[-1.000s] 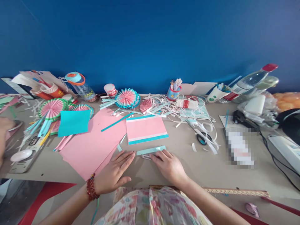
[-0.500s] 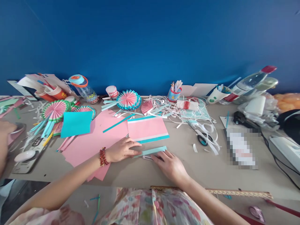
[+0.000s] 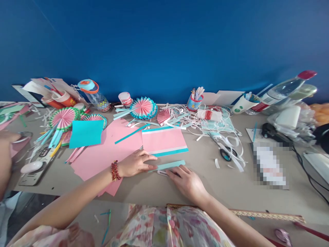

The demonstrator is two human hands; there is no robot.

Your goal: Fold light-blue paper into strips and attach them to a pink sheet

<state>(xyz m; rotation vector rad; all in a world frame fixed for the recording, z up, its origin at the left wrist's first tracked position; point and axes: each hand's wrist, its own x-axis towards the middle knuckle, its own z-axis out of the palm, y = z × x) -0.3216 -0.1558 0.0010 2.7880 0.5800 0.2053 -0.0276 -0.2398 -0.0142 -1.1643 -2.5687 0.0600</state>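
A narrow pale blue paper strip [image 3: 168, 165] lies near the table's front edge, slanting slightly up to the right. My left hand [image 3: 135, 163], wearing a red bead bracelet, grips its left end between thumb and fingers. At the other end my right hand [image 3: 189, 181] has its fingers bent onto the strip. A small pale clip-like piece [image 3: 162, 173] sits just below the strip, beside my right thumb. Behind both hands is a pink sheet [image 3: 164, 141] with blue and white strips along its edges. Under my left wrist spread large pink sheets [image 3: 108, 151].
Folded paper rosettes [image 3: 143, 108] and a heap of white paper scraps [image 3: 180, 115] line the back. Scissors [image 3: 227, 154] lie to the right, near a leaning plastic bottle [image 3: 285, 89]. A blue sheet [image 3: 85, 133] is at left, and another person's arm [image 3: 5, 154] reaches in there.
The whole view has shifted a little, so things appear slightly farther right. Both hands stay on the strip in nearly the same pose.
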